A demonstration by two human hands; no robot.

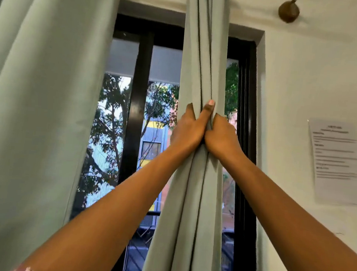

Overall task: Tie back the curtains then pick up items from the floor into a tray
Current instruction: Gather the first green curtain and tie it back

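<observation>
A sage-green right curtain [204, 51] hangs bunched into a narrow column in front of the window. My left hand [190, 128] grips the bunch from its left side, thumb lying up along the folds. My right hand [221, 137] grips the same bunch from the right, fingers wrapped behind the cloth and hidden. Both hands meet at about mid-height of the view. A second green curtain [40, 101] hangs loose on the left. No tie-back, tray or floor shows.
A black-framed window [137, 110] shows trees and buildings outside. The white wall on the right carries a printed paper sheet [337, 162]. A round brown wall fitting [288, 11] sits high at the upper right.
</observation>
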